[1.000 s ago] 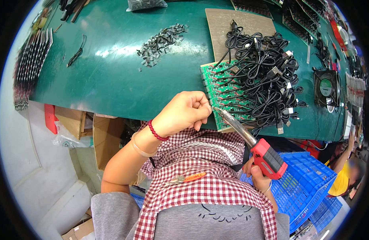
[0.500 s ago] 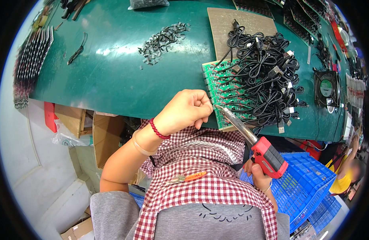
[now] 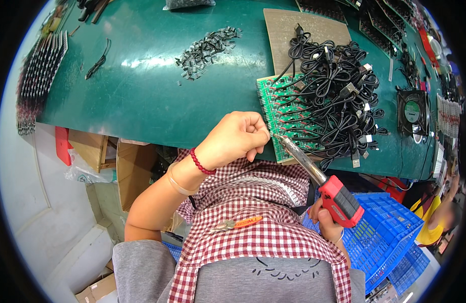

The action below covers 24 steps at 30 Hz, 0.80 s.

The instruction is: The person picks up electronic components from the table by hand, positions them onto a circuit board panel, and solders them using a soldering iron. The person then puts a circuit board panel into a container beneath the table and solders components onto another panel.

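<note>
My left hand is closed in a pinch at the near left edge of a green circuit board panel; whatever is between the fingertips is too small to make out. A soldering iron with a red and black body and a long metal barrel is gripped in my right hand. Its tip meets or hovers just over the board beside my left fingertips; contact cannot be told. Rows of pins line the board's left edge. Red and black wires run from it into bundled black USB cables, which cover its right side.
Small pin connectors lie heaped on the green table. A brown board sits beneath the cables. A black fan stands at right, above blue crates. Stacked boards stand far left. Another person is at right.
</note>
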Tool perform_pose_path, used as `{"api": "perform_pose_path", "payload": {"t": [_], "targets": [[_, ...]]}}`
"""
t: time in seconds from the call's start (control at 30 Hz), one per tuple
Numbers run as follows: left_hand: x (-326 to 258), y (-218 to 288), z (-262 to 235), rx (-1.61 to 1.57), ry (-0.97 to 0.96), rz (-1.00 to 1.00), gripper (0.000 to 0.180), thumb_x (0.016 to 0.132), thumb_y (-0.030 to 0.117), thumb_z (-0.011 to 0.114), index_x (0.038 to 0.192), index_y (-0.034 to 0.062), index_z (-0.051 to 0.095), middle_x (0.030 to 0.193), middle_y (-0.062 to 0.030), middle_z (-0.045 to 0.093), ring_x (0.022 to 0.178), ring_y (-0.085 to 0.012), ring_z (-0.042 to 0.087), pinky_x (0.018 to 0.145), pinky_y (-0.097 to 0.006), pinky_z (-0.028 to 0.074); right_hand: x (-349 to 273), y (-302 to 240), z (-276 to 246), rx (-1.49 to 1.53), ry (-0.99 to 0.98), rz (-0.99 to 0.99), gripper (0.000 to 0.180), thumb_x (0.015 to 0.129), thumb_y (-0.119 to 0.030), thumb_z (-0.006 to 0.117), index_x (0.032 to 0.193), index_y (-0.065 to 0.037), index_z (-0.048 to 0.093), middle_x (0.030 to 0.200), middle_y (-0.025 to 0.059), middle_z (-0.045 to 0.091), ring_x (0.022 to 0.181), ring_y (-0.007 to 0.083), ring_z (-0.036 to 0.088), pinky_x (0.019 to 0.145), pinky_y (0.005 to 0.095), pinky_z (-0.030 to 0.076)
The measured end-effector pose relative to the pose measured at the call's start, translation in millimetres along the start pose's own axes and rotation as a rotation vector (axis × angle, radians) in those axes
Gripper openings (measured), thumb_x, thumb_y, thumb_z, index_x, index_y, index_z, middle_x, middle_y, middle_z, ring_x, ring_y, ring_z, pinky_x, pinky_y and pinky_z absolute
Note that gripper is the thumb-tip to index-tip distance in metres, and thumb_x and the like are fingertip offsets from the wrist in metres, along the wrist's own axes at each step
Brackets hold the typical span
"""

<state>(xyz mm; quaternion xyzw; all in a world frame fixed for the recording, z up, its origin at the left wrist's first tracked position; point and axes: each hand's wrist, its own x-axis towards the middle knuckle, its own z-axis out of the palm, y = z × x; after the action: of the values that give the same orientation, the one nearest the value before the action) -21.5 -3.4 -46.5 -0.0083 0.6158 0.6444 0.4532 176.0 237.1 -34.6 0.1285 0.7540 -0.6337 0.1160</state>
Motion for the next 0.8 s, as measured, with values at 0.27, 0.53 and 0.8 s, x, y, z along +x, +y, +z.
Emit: {"api": "perform_pose_path", "payload": {"t": [0.27, 0.53, 0.8], "targets": [[1.6, -3.3, 0.1, 0.009, 0.01, 0.016, 0.011, 0.085, 0.008, 0.052, 0.076, 0.0019, 0.053, 0.063, -0.0007, 0.055, 0.048, -0.0038, 0.049, 0.042, -0.017, 0.036, -6.4, 2.1, 2.5, 0.073, 0.023, 0.014, 0.041, 0.081, -0.034, 0.062, 0.094, 0.003, 0.05, 0.057, 0.0051, 0.046, 0.049, 0.013, 0.043, 0.051, 0.0288, 0.039], [1.4, -4.0, 1.0, 0.015, 0.025, 0.014, 0.01, 0.084, 0.007, 0.052, 0.076, 0.0009, 0.053, 0.063, -0.0016, 0.055, 0.048, -0.0046, 0.049, 0.043, -0.017, 0.038, -4.3, -3.6, 5.9, 0.149, 0.07, 0.05, 0.049, 0.08, -0.032, 0.064, 0.111, 0.001, 0.043, 0.056, 0.0055, 0.046, 0.048, 0.0138, 0.043, 0.049, 0.0302, 0.039], [1.9, -4.9, 1.4, 0.001, 0.032, 0.014, 0.008, 0.083, 0.006, 0.052, 0.076, 0.0006, 0.052, 0.063, -0.0015, 0.055, 0.048, -0.0049, 0.049, 0.043, -0.018, 0.038, -7.6, 6.4, -4.4, 0.058, -0.036, -0.034, 0.017, 0.081, -0.009, 0.059, 0.095, 0.0, 0.054, 0.068, 0.0042, 0.054, 0.061, 0.0122, 0.052, 0.056, 0.027, 0.043]]}}
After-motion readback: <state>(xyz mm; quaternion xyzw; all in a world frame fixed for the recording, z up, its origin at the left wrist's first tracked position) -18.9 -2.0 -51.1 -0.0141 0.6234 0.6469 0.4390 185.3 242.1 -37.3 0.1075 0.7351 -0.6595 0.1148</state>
